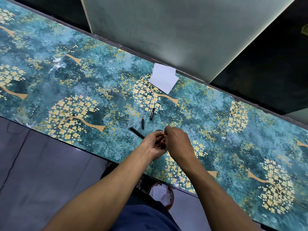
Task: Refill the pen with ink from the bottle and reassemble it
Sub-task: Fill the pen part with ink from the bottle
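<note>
Both hands [164, 142] curl in a grip around something hidden; pen parts [143, 122] lie just beyond.

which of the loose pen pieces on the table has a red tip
The short black piece with the red tip, lying between the long black barrel and the glossy black cap, which are all black.

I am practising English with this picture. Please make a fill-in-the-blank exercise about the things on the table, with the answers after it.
1. The folded white tissue lies near the ____ edge of the table.
2. Between the black pen cap and the long black barrel lies a short piece with a ____ tip.
3. The left hand and the right hand meet ____ the table.

Answers: far; red; above
</note>
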Available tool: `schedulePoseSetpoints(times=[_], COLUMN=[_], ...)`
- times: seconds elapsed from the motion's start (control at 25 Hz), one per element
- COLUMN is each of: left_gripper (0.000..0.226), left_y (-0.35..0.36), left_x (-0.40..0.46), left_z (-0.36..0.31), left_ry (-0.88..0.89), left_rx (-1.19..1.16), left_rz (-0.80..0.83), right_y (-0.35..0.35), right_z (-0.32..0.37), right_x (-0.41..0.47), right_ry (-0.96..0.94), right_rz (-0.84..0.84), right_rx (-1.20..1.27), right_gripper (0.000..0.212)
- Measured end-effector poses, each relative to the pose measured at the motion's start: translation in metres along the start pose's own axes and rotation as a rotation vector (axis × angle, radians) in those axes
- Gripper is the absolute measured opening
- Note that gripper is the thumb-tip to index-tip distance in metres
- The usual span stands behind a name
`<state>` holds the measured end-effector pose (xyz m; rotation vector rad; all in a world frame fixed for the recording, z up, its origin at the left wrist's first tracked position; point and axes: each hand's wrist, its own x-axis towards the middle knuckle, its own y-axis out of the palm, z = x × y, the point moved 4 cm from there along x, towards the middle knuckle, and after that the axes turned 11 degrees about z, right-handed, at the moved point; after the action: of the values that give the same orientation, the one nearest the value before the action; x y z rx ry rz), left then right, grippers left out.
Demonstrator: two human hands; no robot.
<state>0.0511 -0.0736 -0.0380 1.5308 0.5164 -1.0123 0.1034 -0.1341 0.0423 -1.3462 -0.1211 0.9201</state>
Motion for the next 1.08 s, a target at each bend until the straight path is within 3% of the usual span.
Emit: schedulePoseSetpoints(times=[0.4, 0.76, 1.08], left_gripper=[0.02, 0.026, 0.028], left_y=[-0.0043, -0.0031, -0.0058], left_x=[0.0053, 0.0092, 0.0096], left_z=[-0.0007, -0.0046, -0.0034], left_ry=[-0.011, 0.011, 0.006], left_rx=[0.012, -0.092, -0.027], left_rz=[-0.014, 0.016, 0.007], right_y=[0.0006, 0.0053, 0.0018], right_z=[-0.0016, 0.0024, 0.0033], right_x=[-0.002, 0.0023, -0.0002], right_ry=[-0.007, 0.078, -0.015], right_rz=[-0.026, -0.015, 0.017], right_rx=[-0.001, -0.147, -0.018], right_gripper=[0.004, 0.018, 0.009])
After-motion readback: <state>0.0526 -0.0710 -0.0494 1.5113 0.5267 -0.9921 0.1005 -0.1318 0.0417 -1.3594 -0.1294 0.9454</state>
